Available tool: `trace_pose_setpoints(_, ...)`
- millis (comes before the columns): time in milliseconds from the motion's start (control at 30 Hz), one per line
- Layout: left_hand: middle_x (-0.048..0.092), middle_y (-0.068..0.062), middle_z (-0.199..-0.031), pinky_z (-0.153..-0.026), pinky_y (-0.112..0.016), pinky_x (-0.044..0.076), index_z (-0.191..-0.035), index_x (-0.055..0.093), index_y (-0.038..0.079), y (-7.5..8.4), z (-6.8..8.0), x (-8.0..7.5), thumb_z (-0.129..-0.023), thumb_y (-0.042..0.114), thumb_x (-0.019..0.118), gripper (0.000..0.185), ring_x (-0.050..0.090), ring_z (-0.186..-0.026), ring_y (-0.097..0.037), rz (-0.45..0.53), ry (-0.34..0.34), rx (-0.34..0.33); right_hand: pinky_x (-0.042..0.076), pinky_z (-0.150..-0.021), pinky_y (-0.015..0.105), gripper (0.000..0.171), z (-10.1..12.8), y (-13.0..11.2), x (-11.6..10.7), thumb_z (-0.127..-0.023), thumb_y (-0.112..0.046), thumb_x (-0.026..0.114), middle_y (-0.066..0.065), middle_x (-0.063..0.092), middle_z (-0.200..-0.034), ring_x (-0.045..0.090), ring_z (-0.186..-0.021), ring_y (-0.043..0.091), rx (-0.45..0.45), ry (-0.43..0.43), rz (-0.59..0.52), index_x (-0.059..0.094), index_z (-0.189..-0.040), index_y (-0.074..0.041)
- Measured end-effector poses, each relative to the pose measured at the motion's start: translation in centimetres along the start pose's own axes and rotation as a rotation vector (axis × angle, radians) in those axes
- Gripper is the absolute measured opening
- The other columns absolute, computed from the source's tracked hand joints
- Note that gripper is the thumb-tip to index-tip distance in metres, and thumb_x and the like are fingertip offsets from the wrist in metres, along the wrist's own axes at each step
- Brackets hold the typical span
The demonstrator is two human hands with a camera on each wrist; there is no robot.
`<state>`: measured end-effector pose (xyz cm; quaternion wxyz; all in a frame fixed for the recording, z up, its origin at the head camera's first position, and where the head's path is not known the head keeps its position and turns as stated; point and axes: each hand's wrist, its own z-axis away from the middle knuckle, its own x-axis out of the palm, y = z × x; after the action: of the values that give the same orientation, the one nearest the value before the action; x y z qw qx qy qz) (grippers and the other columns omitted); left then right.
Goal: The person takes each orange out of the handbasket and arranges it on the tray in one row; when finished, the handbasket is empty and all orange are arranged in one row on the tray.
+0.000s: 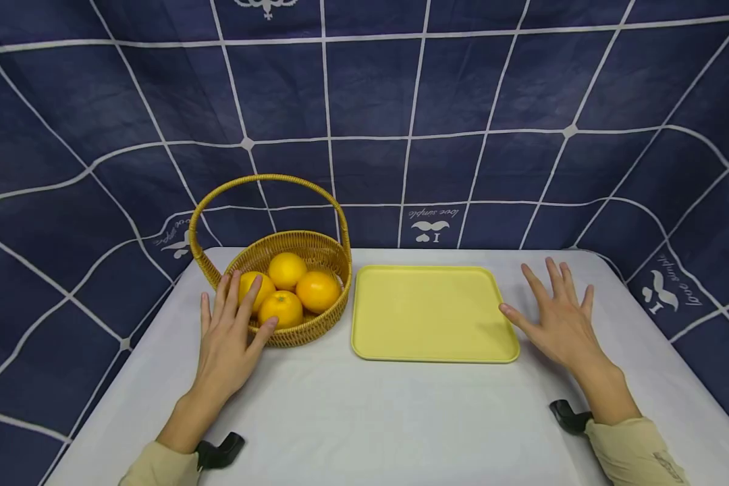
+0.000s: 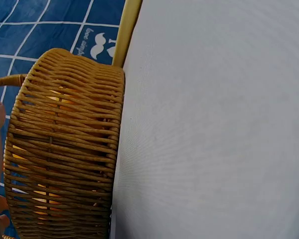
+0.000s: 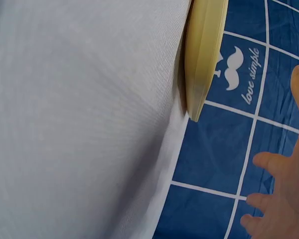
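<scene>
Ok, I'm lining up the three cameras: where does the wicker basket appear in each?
Head: the wicker basket sits left of centre.
Left wrist: the wicker basket fills much of the left side, seen side-on.
Right wrist: not in it.
Shared landmark: the blue cloth with white lines.

My left hand [image 1: 227, 343] with its fingers [image 1: 248, 302] apart, my right hand [image 1: 563, 329] spread wide, backs up, both arms [image 1: 186, 420] stretched forward

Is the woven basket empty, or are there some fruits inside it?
The woven basket is not empty: the head view shows four oranges lying inside it.
</scene>
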<state>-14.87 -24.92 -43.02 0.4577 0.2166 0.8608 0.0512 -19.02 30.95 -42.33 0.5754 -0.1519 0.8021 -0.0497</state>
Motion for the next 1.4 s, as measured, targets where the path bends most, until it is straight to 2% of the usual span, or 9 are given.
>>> trace_pose_setpoints(200, 0.016, -0.014, -0.176, -0.13, -0.064, -0.004, -0.167, 0.034, 0.021, -0.3, 0.0, -0.4, -0.106, 0.053, 0.055, 0.072, 0.006, -0.165, -0.034, -0.015, -0.005, 0.004, -0.014, -0.114, 0.085, 0.095, -0.3, -0.3, 0.1, -0.096, -0.068, 0.06, 0.026, 0.006, -0.175, -0.008, -0.162, 0.046, -0.011, -0.014, -0.009, 0.026, -0.168, -0.016)
trace_pose_setpoints(433, 0.015, -0.013, -0.177, -0.13, -0.064, -0.005, -0.167, 0.033, 0.023, -0.2, -0.2, -0.2, -0.105, 0.056, 0.054, 0.073, 0.007, -0.165, -0.036, -0.03, -0.021, 0.002, -0.014, -0.114, 0.085, 0.096, -0.1, -0.2, 0.0, -0.095, -0.067, 0.061, 0.026, 0.004, -0.175, -0.008, -0.162, 0.046, -0.01, -0.024, -0.014, 0.026, -0.168, -0.015)
trace_pose_setpoints(700, 0.021, -0.016, -0.175, -0.131, -0.061, -0.002, -0.165, 0.039, 0.018, -0.2, -0.8, -0.3, -0.106, 0.052, 0.054, 0.07, 0.012, -0.164, -0.036, 0.02, 0.044, 0.0, -0.012, -0.116, 0.083, 0.092, -0.3, -1.7, 0.0, -0.097, -0.061, 0.064, 0.027, 0.009, -0.174, -0.005, -0.163, 0.046, -0.045, -0.036, -0.092, 0.027, -0.168, -0.017)
trace_pose_setpoints(900, 0.037, -0.023, -0.167, -0.13, -0.064, 0.011, -0.155, 0.052, 0.008, -0.5, -0.3, -0.1, -0.101, 0.034, 0.068, 0.062, 0.028, -0.157, -0.044, 0.115, 0.158, -0.021, -0.001, -0.118, 0.084, 0.087, -1.0, -5.3, 0.3, -0.1, -0.056, 0.063, 0.027, 0.016, -0.173, 0.007, -0.162, 0.048, -0.117, -0.102, -0.184, 0.027, -0.169, -0.018)
trace_pose_setpoints(1000, 0.042, -0.022, -0.164, -0.127, -0.065, 0.018, -0.15, 0.058, 0.006, -0.6, -0.1, 0.0, -0.098, 0.028, 0.071, 0.058, 0.032, -0.154, -0.043, 0.148, 0.213, -0.028, 0.005, -0.12, 0.082, 0.084, -1.8, -7.5, 0.5, -0.101, -0.055, 0.063, 0.024, 0.016, -0.174, 0.012, -0.161, 0.047, -0.155, -0.14, -0.246, 0.027, -0.169, -0.021)
trace_pose_setpoints(1133, 0.047, -0.02, -0.161, -0.124, -0.063, 0.025, -0.146, 0.062, 0.005, -0.8, -0.2, 0.0, -0.099, 0.029, 0.069, 0.053, 0.037, -0.15, -0.041, 0.149, 0.257, -0.031, 0.014, -0.121, 0.079, 0.082, -3.1, -10.4, 1.0, -0.102, -0.057, 0.061, 0.018, 0.015, -0.176, 0.017, -0.16, 0.048, -0.189, -0.183, -0.303, 0.025, -0.169, -0.028)
trace_pose_setpoints(1267, 0.054, -0.023, -0.15, -0.119, -0.059, 0.032, -0.141, 0.064, 0.003, -0.9, -0.2, -0.1, -0.1, 0.033, 0.067, 0.051, 0.043, -0.141, -0.041, 0.121, 0.283, -0.049, 0.023, -0.12, 0.076, 0.08, -4.0, -13.3, 1.7, -0.102, -0.057, 0.06, 0.013, 0.015, -0.177, 0.021, -0.158, 0.049, -0.219, -0.201, -0.348, 0.025, -0.169, -0.029)
trace_pose_setpoints(1400, 0.055, -0.027, -0.141, -0.113, -0.059, 0.035, -0.138, 0.066, 0.001, -1.1, 0.0, 0.1, -0.099, 0.03, 0.07, 0.049, 0.045, -0.134, -0.044, 0.126, 0.315, -0.088, 0.026, -0.122, 0.071, 0.08, -4.7, -16.2, 2.0, -0.102, -0.06, 0.059, 0.01, 0.017, -0.177, 0.024, -0.159, 0.044, -0.247, -0.223, -0.393, 0.025, -0.169, -0.031)
